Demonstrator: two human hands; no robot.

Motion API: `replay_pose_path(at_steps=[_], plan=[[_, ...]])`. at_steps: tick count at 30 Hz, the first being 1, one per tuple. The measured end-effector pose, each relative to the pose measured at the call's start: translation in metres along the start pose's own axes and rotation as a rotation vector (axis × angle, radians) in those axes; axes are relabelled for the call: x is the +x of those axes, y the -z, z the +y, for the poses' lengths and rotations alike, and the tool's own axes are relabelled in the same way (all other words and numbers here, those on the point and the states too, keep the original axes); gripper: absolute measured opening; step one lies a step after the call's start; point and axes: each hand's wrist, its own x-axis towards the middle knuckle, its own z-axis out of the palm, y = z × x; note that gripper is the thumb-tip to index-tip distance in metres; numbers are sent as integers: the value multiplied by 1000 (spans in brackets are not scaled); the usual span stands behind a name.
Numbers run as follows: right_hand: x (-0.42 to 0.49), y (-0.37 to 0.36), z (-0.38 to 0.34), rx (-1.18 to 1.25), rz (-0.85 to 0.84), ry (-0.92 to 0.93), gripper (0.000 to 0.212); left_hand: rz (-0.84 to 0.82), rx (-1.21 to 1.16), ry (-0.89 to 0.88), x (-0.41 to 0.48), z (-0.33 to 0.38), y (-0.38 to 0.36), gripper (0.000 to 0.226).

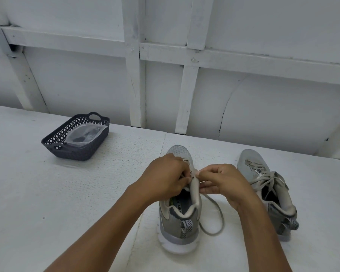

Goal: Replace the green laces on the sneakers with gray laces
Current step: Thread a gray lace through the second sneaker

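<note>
On the near sneaker (180,218), the eyelet rows and the upper run of the gray lace (218,213) are covered by the left hand (165,176) and right hand (222,183). Right of it, the second sneaker's (251,163) inner side is partly masked by the right forearm (263,232). Far left of it, the bag's (82,134) dark contents are too blurred to identify. That forearm and the left forearm (106,222) are cut by the lower edge.

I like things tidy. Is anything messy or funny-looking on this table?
Nothing is spilled or broken. One thing looks untidy: a loose loop of lace hangs out of the sneaker that the left hand and right hand are working on, and flops onto the table beside it.
</note>
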Motion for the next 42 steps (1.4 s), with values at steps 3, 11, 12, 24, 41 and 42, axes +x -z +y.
replay_pose_path(at_steps=[3,11,12,24,41,42], plan=[[0,0,0,-1,8,1,12,14,9,0,1,0,0,17],[-1,3,2,-108,-46,80,16,49,22,-4,3,7,-3,18],[0,5,3,-113,-53,84,13,51,-1,18,3,7,-2,16],[12,7,6,697,186,106,24,-68,-185,91,4,-21,6,49],[9,11,8,694,79,102,41,-72,-333,209,-5,-37,3,58],[11,6,9,598,97,110,37,-61,-337,202,-6,-36,2,57]])
